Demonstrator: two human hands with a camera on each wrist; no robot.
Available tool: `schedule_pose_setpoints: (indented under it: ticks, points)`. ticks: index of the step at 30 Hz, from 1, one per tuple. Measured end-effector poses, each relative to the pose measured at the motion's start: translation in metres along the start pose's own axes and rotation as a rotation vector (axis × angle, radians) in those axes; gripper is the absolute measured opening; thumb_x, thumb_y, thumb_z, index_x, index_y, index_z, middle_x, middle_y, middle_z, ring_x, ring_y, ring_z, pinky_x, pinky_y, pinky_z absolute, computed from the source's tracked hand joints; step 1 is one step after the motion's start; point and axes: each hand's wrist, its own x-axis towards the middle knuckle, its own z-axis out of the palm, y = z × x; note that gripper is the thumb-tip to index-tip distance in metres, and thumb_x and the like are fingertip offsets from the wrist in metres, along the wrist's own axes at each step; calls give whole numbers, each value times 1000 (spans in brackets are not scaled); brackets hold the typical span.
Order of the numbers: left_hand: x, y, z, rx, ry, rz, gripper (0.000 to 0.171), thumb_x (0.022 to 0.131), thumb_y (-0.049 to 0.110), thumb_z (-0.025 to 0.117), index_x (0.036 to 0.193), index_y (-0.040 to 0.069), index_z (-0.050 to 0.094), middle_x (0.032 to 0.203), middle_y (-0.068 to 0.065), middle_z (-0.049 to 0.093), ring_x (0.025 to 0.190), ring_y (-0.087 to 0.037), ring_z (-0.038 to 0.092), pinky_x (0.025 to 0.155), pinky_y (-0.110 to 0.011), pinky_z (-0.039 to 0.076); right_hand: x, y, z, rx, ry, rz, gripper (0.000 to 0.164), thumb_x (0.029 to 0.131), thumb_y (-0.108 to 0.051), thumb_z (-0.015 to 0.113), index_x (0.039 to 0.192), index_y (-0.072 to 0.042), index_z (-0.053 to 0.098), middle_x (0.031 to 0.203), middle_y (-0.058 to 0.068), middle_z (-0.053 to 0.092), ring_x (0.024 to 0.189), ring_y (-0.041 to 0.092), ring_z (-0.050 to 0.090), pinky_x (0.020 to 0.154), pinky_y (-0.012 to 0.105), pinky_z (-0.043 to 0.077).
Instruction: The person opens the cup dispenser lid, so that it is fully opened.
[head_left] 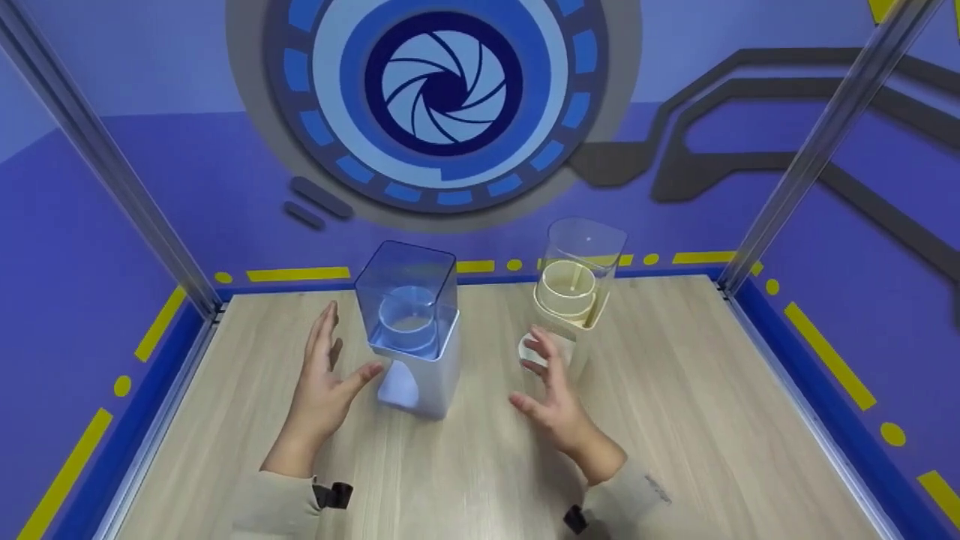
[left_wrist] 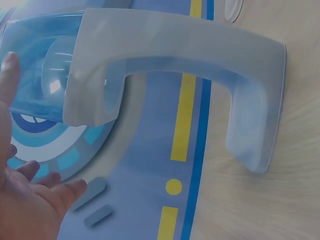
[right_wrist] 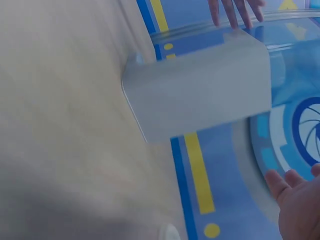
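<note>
A white dispenser with a see-through blue upper container stands upright on the table, left of the middle. Its C-shaped side profile fills much of the left wrist view. My left hand is held just left of it, thumb spread from the fingers, with a gap seemingly left to the body. On the other side, my right hand hovers apart from it with loosely bent fingers, holding nothing. Behind that hand is a cream dispenser with a clear upper container; the hand partly hides its base.
Both dispensers stand on a pale wood-grain table, toward its back edge. A blue printed wall rises directly behind. Metal posts and blue side panels bound the table on left and right.
</note>
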Motion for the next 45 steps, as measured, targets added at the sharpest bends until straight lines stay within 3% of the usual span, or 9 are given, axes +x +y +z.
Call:
schedule_pose_setpoints:
  ticks: [5, 8, 10, 14, 19, 27, 33, 38, 45]
  points:
    - [6, -5, 5, -101, -22, -41, 115, 100, 15, 88, 184, 19, 11, 192, -6, 13, 179, -31, 17, 143, -42, 29, 16, 4, 37, 94, -11, 140, 98, 99, -13, 83, 173, 5, 21, 179, 30, 22, 163, 32, 38, 134, 59, 46]
    - [10, -7, 8, -156, -37, -62, 112, 101, 13, 86, 184, 16, 11, 193, -6, 13, 179, -31, 17, 141, -39, 31, 24, 8, 54, 136, -28, 226, 107, 98, -22, 88, 175, 3, 17, 183, 31, 15, 169, 46, 29, 138, 68, 37]
    - [13, -8, 10, -195, -41, -67, 110, 101, 9, 85, 183, 14, 12, 193, -7, 14, 179, -31, 17, 140, -37, 31, 29, 12, 63, 135, -50, 265, 116, 97, -30, 91, 178, 1, 13, 186, 30, 10, 172, 51, 21, 141, 68, 31]
    - [18, -10, 12, -227, -58, -67, 105, 101, 9, 85, 182, 11, 18, 192, -8, 17, 179, -31, 19, 138, -32, 33, 40, 16, 75, 72, -91, 334, 132, 93, -44, 95, 182, -4, 5, 190, 23, 3, 178, 45, 12, 145, 62, 24]
    - [21, -12, 15, -211, -82, -60, 98, 102, 13, 85, 179, 5, 26, 189, -17, 26, 175, -37, 28, 135, -32, 36, 48, 20, 86, -12, -88, 402, 135, 91, -43, 97, 183, -9, 4, 192, 16, 5, 179, 38, 12, 146, 58, 23]
    - [21, -16, 19, -218, -65, -58, 82, 103, 14, 84, 172, -1, 42, 178, -21, 45, 165, -38, 46, 126, -29, 47, 48, 23, 101, -23, -58, 426, 126, 93, -31, 96, 180, 1, 12, 189, 22, 20, 176, 39, 24, 143, 56, 31]
    - [21, -15, 20, -238, -17, -68, 70, 103, 8, 82, 165, -4, 52, 168, -23, 58, 156, -40, 59, 115, -18, 57, 44, 23, 113, -39, -16, 436, 121, 92, -26, 97, 180, -3, 19, 187, 19, 30, 173, 37, 34, 140, 58, 37]
    - [22, -14, 22, -260, 11, -82, 63, 102, 3, 82, 160, -3, 58, 161, -23, 65, 147, -41, 66, 108, -17, 62, 43, 23, 119, -61, 28, 429, 118, 92, -24, 97, 180, -2, 21, 183, 18, 39, 167, 37, 45, 136, 61, 42]
    - [22, -13, 26, -263, 43, -87, 60, 101, 4, 83, 157, -2, 63, 157, -22, 68, 144, -38, 70, 106, -17, 63, 43, 26, 114, -69, 0, 399, 114, 96, -23, 94, 180, -4, 20, 185, 17, 33, 168, 38, 43, 135, 59, 42]
